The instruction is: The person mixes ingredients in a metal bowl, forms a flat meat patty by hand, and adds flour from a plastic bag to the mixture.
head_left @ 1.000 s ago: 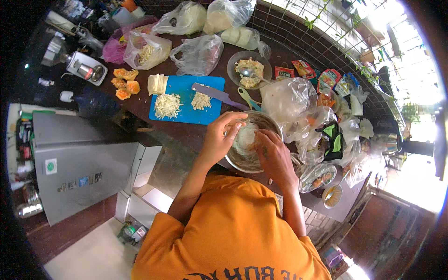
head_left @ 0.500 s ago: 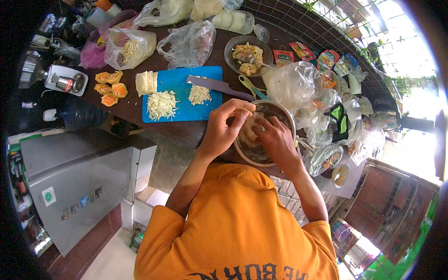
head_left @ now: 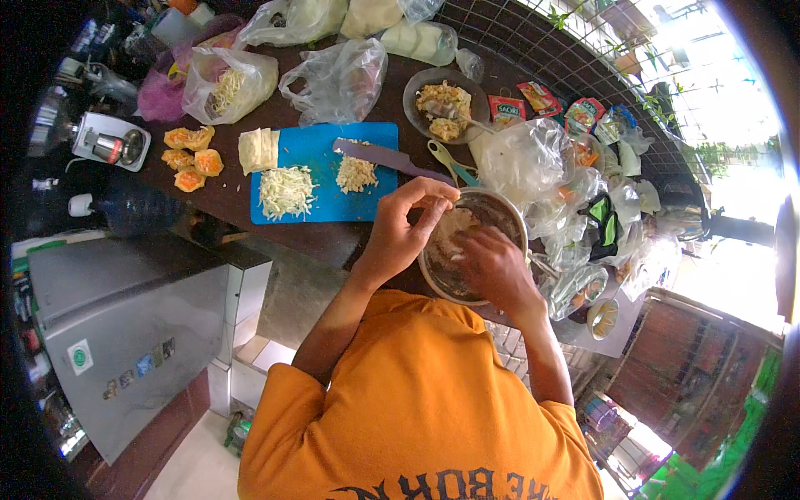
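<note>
A round bowl [head_left: 518,215] with a pale rim and dark inside sits at the table's near edge, in front of my body. My left hand [head_left: 410,223] pinches its upper left rim between thumb and fingers. Inside the bowl lies a sticky, pale minced mixture [head_left: 452,227]. My right hand [head_left: 497,268] reaches into it, fingers curled down and closed in the mixture; their tips are partly hidden. Just beyond the left hand, a purple knife [head_left: 375,153] lies across a blue cutting board [head_left: 333,206] with shredded white vegetable [head_left: 286,192] and a chopped pale heap [head_left: 356,173].
Square wrappers [head_left: 258,151] overlap the board's left corner, near several filled dumplings [head_left: 193,159] and a kitchen scale [head_left: 112,143]. A plate [head_left: 412,102] of cooked food stands at the back. Crumpled plastic bags [head_left: 525,158] crowd the right, beside a peeler [head_left: 442,155].
My right hand has shifted slightly down within the bowl, uncovering more of the mixture at the upper left. The left hand keeps its hold on the rim.
</note>
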Demonstrator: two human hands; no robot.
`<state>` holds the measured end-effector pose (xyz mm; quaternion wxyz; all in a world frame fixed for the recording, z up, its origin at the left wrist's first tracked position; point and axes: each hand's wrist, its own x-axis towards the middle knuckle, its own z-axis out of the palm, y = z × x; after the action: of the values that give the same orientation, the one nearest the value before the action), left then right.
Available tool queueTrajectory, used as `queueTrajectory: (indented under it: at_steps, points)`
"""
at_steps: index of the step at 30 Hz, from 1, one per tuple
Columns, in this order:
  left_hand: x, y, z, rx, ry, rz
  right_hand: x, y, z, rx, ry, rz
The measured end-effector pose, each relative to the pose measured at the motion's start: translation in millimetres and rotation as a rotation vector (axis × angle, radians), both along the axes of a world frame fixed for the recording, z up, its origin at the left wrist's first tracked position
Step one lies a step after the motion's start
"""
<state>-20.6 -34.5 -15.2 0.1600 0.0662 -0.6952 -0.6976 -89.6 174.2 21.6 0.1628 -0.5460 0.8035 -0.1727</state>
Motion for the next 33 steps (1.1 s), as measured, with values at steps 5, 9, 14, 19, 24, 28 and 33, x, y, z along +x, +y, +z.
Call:
queueTrajectory:
  at_steps: [5, 9, 14, 19, 24, 28, 33]
  points:
    - [-3, 6, -2, -0.009, 0.000, -0.011, 11, -2, -24, -0.016, -0.086, -0.363]
    - [-6, 9, 2, -0.030, 0.036, -0.010, 19, -8, -33, 0.042, -0.057, -0.374]
    - [-7, 7, 0, -0.051, 0.026, -0.009, 13, -13, -34, 0.024, -0.113, -0.458]
    - [-6, 7, 4, -0.065, 0.013, -0.012, 10, -14, -35, 0.068, -0.117, -0.457]
    - [-7, 7, 2, -0.042, 0.019, -0.010, 10, -13, -35, -0.065, -0.176, -0.372]
    - [-7, 8, 2, -0.041, 0.012, -0.019, 12, -10, -41, 0.018, -0.262, -0.407]
    - [-8, 8, -1, -0.064, 0.032, -0.009, 6, -10, -41, 0.055, -0.342, -0.343]
